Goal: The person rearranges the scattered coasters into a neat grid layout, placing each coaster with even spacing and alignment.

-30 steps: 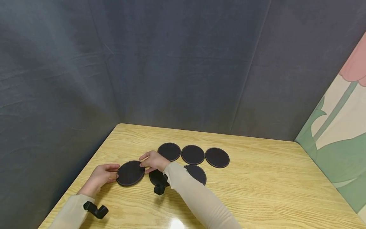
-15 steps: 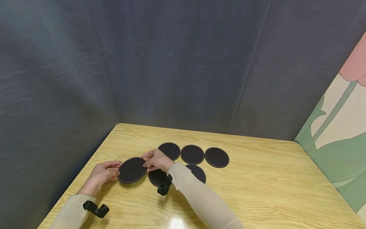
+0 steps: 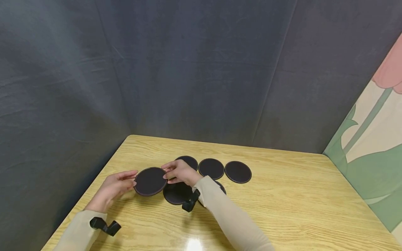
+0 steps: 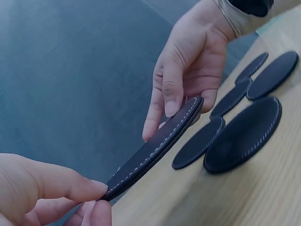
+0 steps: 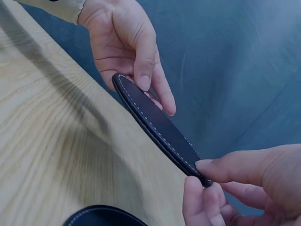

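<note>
Between my two hands, raised over the table, is a round black coaster with light stitching round its rim. Its edge looks layered in the wrist views, like one coaster lying on another. My left hand pinches the left edge, thumb on top and fingers beneath. At the opposite edge my right hand pinches it the same way, seen also in the left wrist view, where the stitched coaster is tilted. Just under my right hand and forearm, another coaster lies flat and partly covered.
Three coasters form a back row on the wooden table, the middle coaster beside the right coaster. My right sleeve hides most of a front-row coaster. A dark curtain hangs behind.
Both hands have lifted the coaster and carried it a little to the right and away from me. The coasters lying on the table have stayed put.
</note>
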Demonstrator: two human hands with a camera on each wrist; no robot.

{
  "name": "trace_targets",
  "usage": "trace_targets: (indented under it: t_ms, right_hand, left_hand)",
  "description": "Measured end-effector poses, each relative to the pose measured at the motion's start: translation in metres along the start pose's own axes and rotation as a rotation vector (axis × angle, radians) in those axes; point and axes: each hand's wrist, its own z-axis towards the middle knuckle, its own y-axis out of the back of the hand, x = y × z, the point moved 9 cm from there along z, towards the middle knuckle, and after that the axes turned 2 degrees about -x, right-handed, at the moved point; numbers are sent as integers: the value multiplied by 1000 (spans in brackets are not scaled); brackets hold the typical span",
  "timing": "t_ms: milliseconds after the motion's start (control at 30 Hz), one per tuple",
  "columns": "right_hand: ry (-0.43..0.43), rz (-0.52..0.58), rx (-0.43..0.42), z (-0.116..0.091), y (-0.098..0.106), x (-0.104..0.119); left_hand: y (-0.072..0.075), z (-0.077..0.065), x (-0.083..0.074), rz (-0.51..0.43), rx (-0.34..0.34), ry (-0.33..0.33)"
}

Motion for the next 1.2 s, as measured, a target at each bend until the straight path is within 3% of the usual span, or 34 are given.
trace_targets:
  t_ms: [367, 700, 1033, 1200]
  right_hand:
    - [30, 4, -26, -21, 28, 8]
    - [38, 17, -58, -43, 57, 8]
    - [68, 48, -97, -64, 84, 4]
    - [76, 62, -121, -73, 97, 3]
  left_hand:
    - [-28, 2, -16, -73, 89, -33]
    - [-58, 6, -30, -112, 135, -46]
    - [-85, 17, -41, -134, 136, -61]
    - [-100, 20, -49, -174, 183, -90]
